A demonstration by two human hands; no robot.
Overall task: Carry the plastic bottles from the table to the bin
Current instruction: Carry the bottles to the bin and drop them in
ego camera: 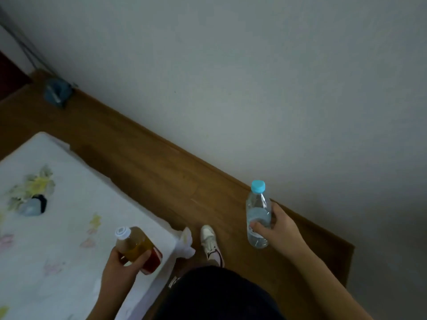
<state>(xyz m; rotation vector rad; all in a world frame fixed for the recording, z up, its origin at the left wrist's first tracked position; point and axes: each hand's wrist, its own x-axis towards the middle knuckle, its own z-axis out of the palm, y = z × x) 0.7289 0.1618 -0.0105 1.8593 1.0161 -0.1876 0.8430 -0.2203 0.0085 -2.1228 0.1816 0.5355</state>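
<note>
A: Where are the bottles?

B: One in each hand. The clear bottle [257, 218] sits inside the right hand [278, 229], its blue cap [258, 186] pointing up and away from the fingers [258, 226]. The amber bottle [136, 247] lies in the left hand [120, 264], tilted, its white cap [121, 232] up and to the left of the knuckles.

A: How do the fingers stand?

B: Both sets are clenched around their bottles. The right thumb presses across the label on the lower half; the left fingers wrap the middle, just above a red label [153, 259].

A: And the bottles themselves?

B: The clear one looks nearly empty, see-through, upright. The other holds yellowish-brown liquid.

A: What lies under the hands?

B: The left hand hangs over the edge of the bench [69, 181], covered with a white flowered cloth. The right is over the wooden floor [161, 172], near the wall [254, 77], with a white shoe [210, 243] between the two hands.
</note>
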